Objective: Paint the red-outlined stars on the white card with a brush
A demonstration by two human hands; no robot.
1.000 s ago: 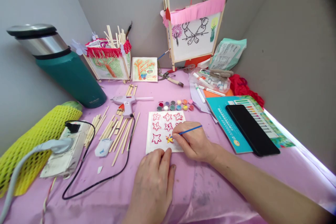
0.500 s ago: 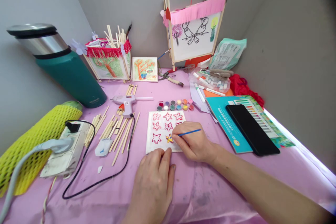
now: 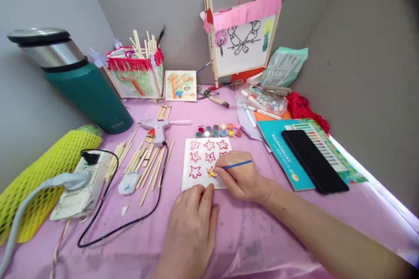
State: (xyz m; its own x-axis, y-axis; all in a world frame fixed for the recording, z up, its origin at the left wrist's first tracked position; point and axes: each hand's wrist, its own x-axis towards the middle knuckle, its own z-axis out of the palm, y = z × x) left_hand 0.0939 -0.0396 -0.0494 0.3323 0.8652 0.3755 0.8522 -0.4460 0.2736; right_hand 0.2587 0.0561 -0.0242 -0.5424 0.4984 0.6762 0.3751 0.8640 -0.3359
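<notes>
You hold a blue paintbrush [image 3: 238, 165] in your right hand [image 3: 240, 178] over the white card [image 3: 202, 165] of red-outlined stars.
Your right thumb and fingers are clamped on the brush, its tip hidden by them, beside the yellow-filled star [image 3: 211, 172] in the card's bottom row; your left hand [image 3: 191, 226] lies palm down, gripping nothing, fingers mostly together, fingertips at the card's near edge. The card lies flat on the pink-covered table [image 3: 271, 239] in front of you, two rows of paint pots [image 3: 215, 134] just beyond it, wooden sticks [image 3: 151, 169] and a glue gun [image 3: 159, 130] to its left, and a black smartphone [image 3: 314, 161] on a turquoise book [image 3: 278, 152] to its right.
</notes>
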